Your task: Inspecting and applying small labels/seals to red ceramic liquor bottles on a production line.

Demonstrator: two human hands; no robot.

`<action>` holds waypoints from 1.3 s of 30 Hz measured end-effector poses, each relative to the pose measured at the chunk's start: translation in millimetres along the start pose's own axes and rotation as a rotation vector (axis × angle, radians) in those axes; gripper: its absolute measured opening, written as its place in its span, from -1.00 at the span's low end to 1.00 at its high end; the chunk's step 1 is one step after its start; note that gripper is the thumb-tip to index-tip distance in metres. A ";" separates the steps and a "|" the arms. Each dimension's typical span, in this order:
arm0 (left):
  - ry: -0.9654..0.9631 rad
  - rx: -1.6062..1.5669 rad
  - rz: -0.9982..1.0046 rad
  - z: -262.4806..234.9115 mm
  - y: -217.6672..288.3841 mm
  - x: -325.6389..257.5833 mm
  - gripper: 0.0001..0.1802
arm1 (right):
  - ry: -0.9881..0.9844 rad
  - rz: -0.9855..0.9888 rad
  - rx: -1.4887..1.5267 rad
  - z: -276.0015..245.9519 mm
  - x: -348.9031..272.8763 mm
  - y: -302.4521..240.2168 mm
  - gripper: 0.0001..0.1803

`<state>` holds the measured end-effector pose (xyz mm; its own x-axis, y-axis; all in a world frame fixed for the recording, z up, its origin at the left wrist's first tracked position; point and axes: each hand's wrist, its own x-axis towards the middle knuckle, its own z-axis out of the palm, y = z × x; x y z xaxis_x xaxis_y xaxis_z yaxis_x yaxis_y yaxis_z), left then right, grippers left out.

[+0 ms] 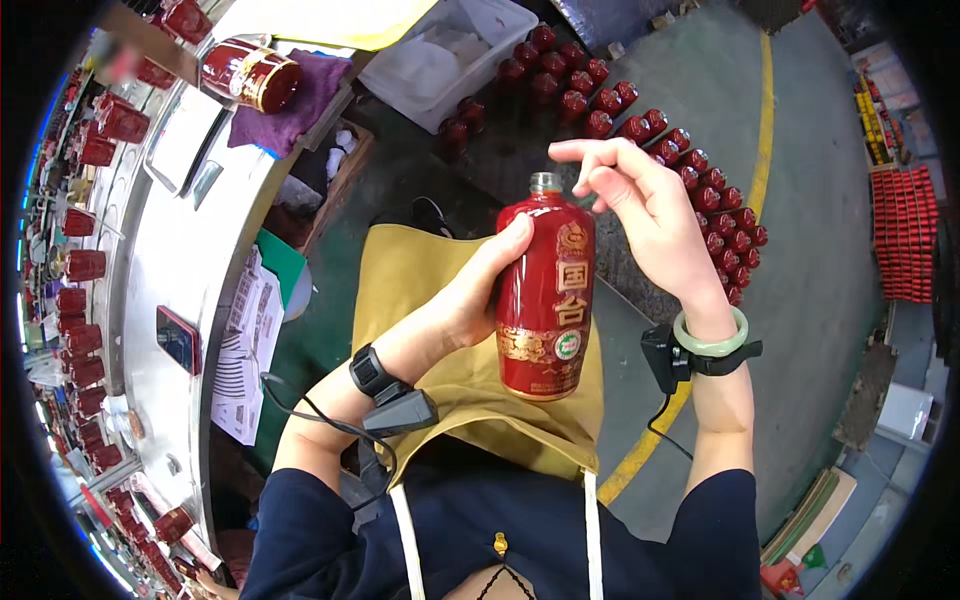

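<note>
A glossy red glass bottle (540,345) with gold decoration and a clear, uncapped neck stands nearly upright in front of my yellow apron (400,285). My left hand (472,292) is closed around its left side, with the thumb across the shoulder; the other fingers are hidden behind the glass. Just right of the neck, my right hand (640,205) is raised with the index finger stretched out and the rest loosely bent. Nothing shows between its fingers, and it seems not to touch the bottle.
Along the left runs a pale bench (185,260) carrying a phone (178,340) and a purple cloth (310,95) under another red bottle (250,75). Printed sheets (245,340) hang at its edge. Beyond my hands are a plastic bin (440,60) and many red bottles (715,200) on the floor.
</note>
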<state>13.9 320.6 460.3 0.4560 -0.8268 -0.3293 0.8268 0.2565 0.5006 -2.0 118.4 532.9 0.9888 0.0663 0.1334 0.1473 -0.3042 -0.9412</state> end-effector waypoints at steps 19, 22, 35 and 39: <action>-0.252 0.367 -0.108 10.2 9.3 18.9 -0.24 | -0.339 0.439 0.203 -58.2 -21.7 -7.6 -0.76; -0.216 0.443 -0.129 8.7 -1.3 35.9 -0.22 | -0.446 0.534 0.223 -66.7 -32.6 9.3 -0.79; -0.284 0.539 0.417 -44.6 -11.7 80.1 0.09 | 0.282 0.216 0.396 -123.8 -99.0 87.5 -0.78; -0.164 0.662 0.532 -37.6 -36.4 90.5 0.00 | 0.444 0.161 0.360 -118.8 -110.7 98.2 -0.80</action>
<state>37.4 255.2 382.1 0.6324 -0.7545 0.1755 0.1317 0.3280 0.9355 -94.4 -31.7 462.6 0.9242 -0.3812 0.0245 0.0547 0.0688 -0.9961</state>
